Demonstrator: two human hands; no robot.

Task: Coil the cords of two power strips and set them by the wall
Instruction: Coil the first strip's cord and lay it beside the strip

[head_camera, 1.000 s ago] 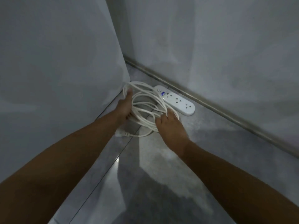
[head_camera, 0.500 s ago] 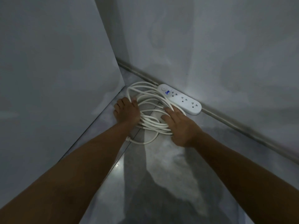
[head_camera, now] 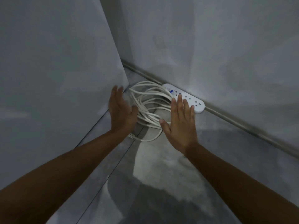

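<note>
The left hand (head_camera: 120,113) hovers beside the coil's left edge and the right hand (head_camera: 181,125) over its right side. The fingers (head_camera: 179,102) are straight, slightly spread and hold nothing. I'd lift both hands straight off so no loop snags, then tuck in the plug (head_camera: 131,136) trailing on the floor (head_camera: 161,167). Beyond them the coiled cord (head_camera: 145,101) lies in the corner, its power strip (head_camera: 196,104) against the wall (head_camera: 210,46). In view: two hands, one coil, one plug and one strip, with no second strip.
</note>
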